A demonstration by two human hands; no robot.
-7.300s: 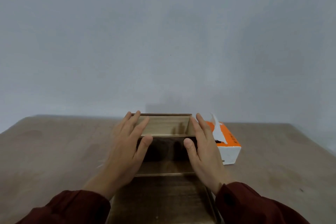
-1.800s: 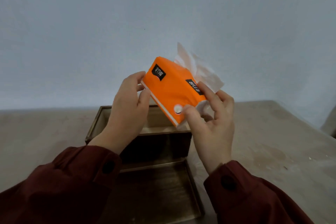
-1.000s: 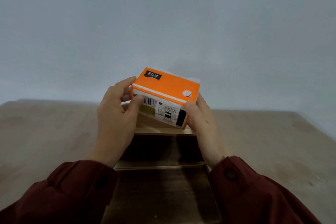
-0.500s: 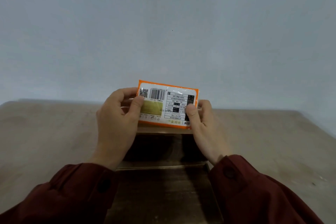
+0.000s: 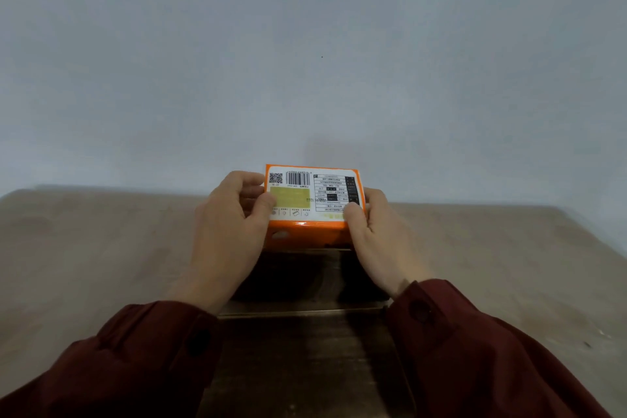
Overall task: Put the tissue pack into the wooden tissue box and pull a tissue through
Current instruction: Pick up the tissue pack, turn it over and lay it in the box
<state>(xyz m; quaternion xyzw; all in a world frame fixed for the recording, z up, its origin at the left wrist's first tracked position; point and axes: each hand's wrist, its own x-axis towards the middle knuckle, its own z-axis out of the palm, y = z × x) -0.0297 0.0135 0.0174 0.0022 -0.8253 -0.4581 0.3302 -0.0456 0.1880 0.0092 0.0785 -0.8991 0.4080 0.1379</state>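
Two hands, one pack, one box

Two hands hold a single orange pack (image 5: 314,200) by its short ends, over the far part of the one wooden box (image 5: 298,278) on the tabletop (image 5: 101,248). Left hand (image 5: 230,231): thumb on the printed white face, fingers (image 5: 246,180) curled round the left end. Right hand (image 5: 376,234): thumb on the near right corner, gripping likewise. Barcode face turned up. Both hands and two dark red sleeves (image 5: 135,360) cover the box's side walls. Behind stands one plain grey wall (image 5: 305,44).
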